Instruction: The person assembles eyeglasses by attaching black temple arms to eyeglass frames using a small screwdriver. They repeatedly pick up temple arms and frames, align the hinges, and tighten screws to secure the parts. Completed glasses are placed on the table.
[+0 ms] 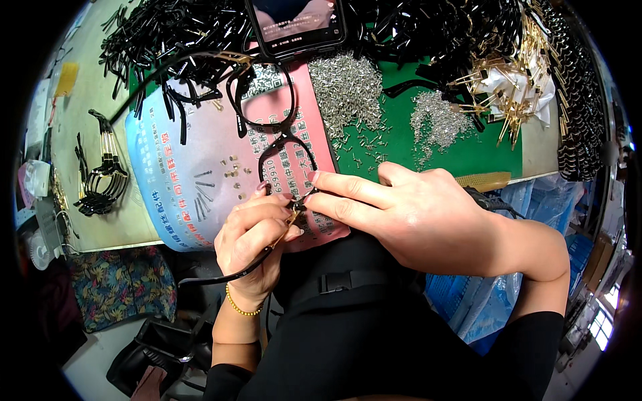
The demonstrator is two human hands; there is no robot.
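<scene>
A black eyeglass frame (267, 125) with gold-coloured hinge parts lies over the printed mat, its two rims running away from me. One temple stretches out to the far left; the near temple (231, 275) passes through my left hand (251, 230). That hand is closed around the near hinge, fingertips pinched together. My right hand (401, 207) reaches in from the right, its two front fingertips pressed on the near rim beside the hinge. Its thumb is hidden underneath. A few small brass-coloured pieces (233, 167) and several loose grey screws (202, 194) lie left of the frame.
A phone (297, 30) stands at the back between heaps of black temples (160, 40). Piles of small silver screws (348, 87) cover part of the green mat (401, 150). Gold-tipped temples (511, 100) are heaped at the right. Assembled temples (103, 167) lie at the left.
</scene>
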